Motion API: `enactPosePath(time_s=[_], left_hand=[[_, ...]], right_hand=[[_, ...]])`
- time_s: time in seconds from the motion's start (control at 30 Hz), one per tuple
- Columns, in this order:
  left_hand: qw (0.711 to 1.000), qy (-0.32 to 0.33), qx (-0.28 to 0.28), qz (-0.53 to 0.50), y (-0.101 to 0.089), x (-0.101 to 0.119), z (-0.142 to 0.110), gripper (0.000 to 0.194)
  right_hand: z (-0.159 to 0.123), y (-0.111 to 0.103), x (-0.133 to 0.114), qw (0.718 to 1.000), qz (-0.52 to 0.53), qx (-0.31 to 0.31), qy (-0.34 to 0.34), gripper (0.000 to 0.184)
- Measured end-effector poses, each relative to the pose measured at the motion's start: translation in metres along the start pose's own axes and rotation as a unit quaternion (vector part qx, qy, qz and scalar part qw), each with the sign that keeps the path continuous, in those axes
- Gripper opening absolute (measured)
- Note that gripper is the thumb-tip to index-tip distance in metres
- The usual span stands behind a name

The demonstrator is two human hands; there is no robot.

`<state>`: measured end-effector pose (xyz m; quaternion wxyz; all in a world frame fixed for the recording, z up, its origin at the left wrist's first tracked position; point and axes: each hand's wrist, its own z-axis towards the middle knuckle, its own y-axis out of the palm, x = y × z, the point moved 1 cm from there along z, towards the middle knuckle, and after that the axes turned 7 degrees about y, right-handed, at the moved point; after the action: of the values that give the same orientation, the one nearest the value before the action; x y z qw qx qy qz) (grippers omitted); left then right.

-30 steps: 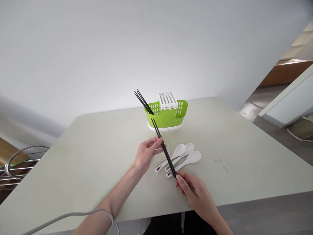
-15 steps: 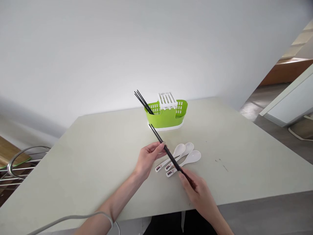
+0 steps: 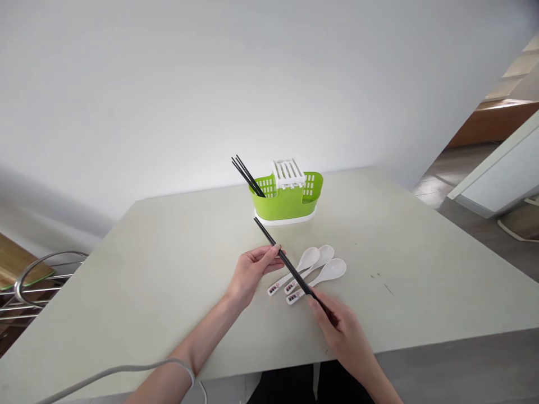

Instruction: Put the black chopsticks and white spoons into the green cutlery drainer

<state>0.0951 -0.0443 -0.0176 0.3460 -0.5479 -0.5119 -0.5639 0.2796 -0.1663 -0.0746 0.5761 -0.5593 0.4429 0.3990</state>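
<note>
A pair of black chopsticks [image 3: 290, 267] slants across the middle of the table, thin tips toward the green basket. My left hand [image 3: 252, 272] pinches it partway along, thumb on top. Around the thick ends my right hand [image 3: 339, 325] is closed. Beneath and beside the chopsticks lie three white spoons [image 3: 334, 269], handles toward me, bowls pointing away to the right. Behind them stands the green basket [image 3: 286, 205] with a white slotted top and white base. More black chopsticks [image 3: 248, 177] lean out of its left compartment.
The pale table [image 3: 177, 241] meets a white wall [image 3: 269, 84] at the back. A grey cable [image 3: 126, 368] crosses my left forearm. To the left is a metal wire rack [image 3: 37, 289] with a wooden board [image 3: 21, 261].
The chopsticks' tips have come closer together and shifted slightly left and toward me. My left hand has moved slightly left with them. The right hand stays almost still.
</note>
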Motion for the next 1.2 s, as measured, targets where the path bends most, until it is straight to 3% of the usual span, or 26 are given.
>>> enactPosePath(time_s=[0.4,0.67,0.8,0.9,1.03,1.2], left_hand=[[0.999,0.005,-0.004,0.032,-0.010,0.007,0.004,0.042],[0.997,0.035,0.029,0.064,-0.018,0.024,0.005,0.037],[0.994,0.066,0.077,0.043,-0.029,0.030,0.013,0.038],[0.983,0.115,0.140,0.011,-0.046,0.050,0.029,0.040],[0.951,0.212,0.224,-0.013,-0.072,0.094,0.056,0.032],[0.910,0.299,0.286,0.008,-0.092,0.144,0.088,0.026]], right_hand=[[0.000,-0.001,0.001,1.000,0.000,-0.009,0.003,0.045],[-0.001,-0.001,-0.003,1.000,-0.010,-0.005,0.009,0.044],[-0.001,-0.001,-0.004,1.000,-0.001,0.003,0.017,0.043],[-0.001,0.000,-0.003,1.000,0.009,-0.006,0.024,0.043],[-0.001,0.001,-0.006,1.000,0.005,-0.012,0.006,0.039],[-0.001,0.001,-0.007,1.000,-0.002,-0.020,-0.006,0.037]])
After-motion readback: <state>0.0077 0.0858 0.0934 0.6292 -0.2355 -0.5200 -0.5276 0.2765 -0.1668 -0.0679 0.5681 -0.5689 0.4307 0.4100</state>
